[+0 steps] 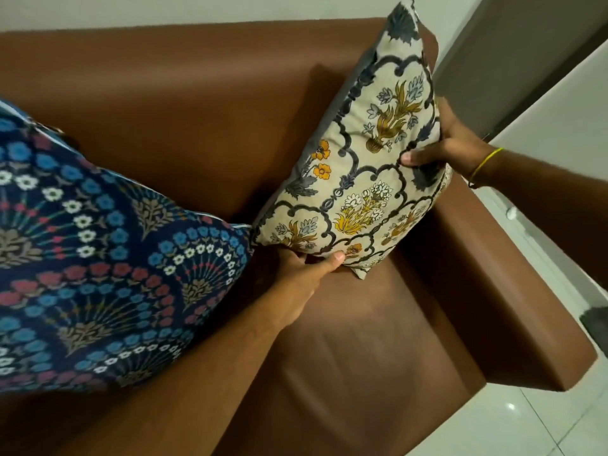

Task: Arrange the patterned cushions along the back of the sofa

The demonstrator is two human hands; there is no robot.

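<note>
Both arms outstretched, left hand point(301, 269) and right hand point(445, 146) clamped, thumbs forward

Both hands point(297, 271) point(450, 143) hold the cream cushion point(358, 179) on the sofa point(197, 103).

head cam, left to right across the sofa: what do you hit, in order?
Blue patterned cushion → left hand gripping the cream cushion's bottom edge → cream floral cushion → right hand on its right edge → sofa armrest → white tiled floor.

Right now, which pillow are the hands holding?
The cream cushion with yellow flowers, by the sofa's armrest. The left hand grips its bottom edge, the right hand its side. The dark blue cushion lies untouched.
</note>
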